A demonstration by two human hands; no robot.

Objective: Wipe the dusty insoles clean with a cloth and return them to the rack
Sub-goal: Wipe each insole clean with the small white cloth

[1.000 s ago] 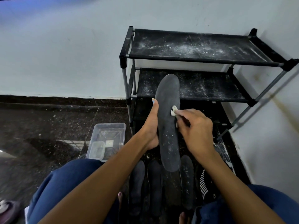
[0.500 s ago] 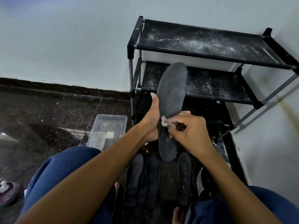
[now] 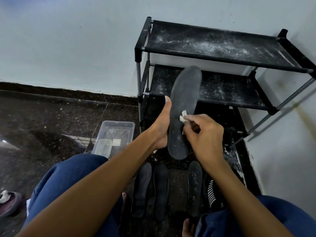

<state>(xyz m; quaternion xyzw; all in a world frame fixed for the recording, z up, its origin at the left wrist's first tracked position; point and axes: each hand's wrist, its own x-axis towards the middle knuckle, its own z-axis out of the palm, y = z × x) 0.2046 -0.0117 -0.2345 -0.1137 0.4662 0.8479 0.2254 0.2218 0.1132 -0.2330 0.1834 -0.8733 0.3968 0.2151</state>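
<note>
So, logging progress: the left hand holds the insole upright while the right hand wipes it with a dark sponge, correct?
Not quite: the head view shows the right hand wiping the insole with a small white cloth, not a dark sponge. The left hand does hold it upright.

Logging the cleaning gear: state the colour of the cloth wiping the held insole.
White cloth, pinched by the right hand; head view.

Dim indoor light, bluish cast top left. Glare patch on the floor [image 3: 10,144] at left; rack [image 3: 222,53] throws soft shadows on the right wall. Wide-angle bending at edges, focus fairly sharp.
</note>
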